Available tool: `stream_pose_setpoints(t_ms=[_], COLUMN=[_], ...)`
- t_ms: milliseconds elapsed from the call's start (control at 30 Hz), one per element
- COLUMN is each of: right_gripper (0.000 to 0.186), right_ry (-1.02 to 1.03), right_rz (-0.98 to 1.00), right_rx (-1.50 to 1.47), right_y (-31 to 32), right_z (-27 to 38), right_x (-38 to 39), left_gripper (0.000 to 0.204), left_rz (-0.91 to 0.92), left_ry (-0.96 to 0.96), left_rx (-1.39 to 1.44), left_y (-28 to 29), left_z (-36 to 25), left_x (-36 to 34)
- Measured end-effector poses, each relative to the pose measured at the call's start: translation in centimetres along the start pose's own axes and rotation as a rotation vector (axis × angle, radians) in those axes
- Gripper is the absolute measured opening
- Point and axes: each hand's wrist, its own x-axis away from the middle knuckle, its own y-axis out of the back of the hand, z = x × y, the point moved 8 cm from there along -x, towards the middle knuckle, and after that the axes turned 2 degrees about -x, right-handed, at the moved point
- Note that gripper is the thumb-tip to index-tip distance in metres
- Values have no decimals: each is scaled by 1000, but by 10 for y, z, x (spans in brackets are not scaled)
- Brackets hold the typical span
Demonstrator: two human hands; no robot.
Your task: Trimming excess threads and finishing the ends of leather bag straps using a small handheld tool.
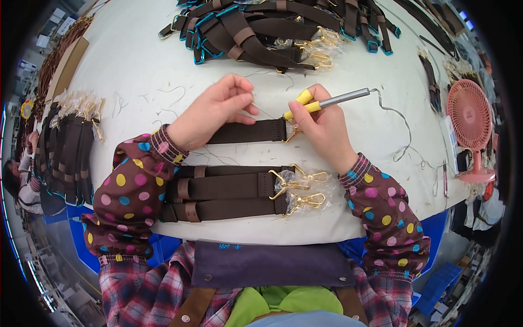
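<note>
My left hand (220, 109) is closed, thumb and fingers pinching a thin thread (262, 109) above a dark brown strap (245, 132). My right hand (327, 131) grips a pen-shaped corded tool (344, 98) with a silver barrel and yellow front part. The tool's tip is by the strap's stitched right end, where a gold clasp (293, 132) is partly hidden by my hand. A yellow covering shows on one right finger. Nearer to me, several finished-looking brown straps (229, 186) lie side by side with gold clasps (306, 202) in clear plastic.
A heap of brown straps (245, 32) with blue-covered buckles lies at the far side. Another bundle (65, 147) hangs over the left edge. A pink fan (469, 117) stands at right, near the tool's grey cord (406, 131). Loose threads lie on the white table (370, 207).
</note>
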Motion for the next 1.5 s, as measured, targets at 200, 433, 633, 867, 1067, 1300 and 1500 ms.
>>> stream_pose_setpoints(t_ms=[200,433,633,867,1067,1300,1500], right_gripper=[20,21,20,21,21,22,23], right_ry=[-26,-90,-49,35,55,44,51], right_rz=[-31,-17,11,32,43,48,51], right_rx=[-62,-128,-66,15,110,137,154], right_y=[7,6,3,-3,-6,-7,-7], right_z=[-7,-2,-2,9,15,15,13], right_x=[2,4,3,6,6,5,4], left_gripper=[27,24,16,14,13,16,17], left_rz=[-120,217,139,68,79,138,146], left_ry=[-545,-333,-400,-345,-188,-131,-138], left_rx=[-1168,-1128,-1052,-941,-529,-299,-303], left_y=[-22,-41,-40,-32,-20,-20,-22], left_z=[-52,-22,-14,-15,-6,0,0], left_x=[15,-4,-3,0,-7,-9,-9])
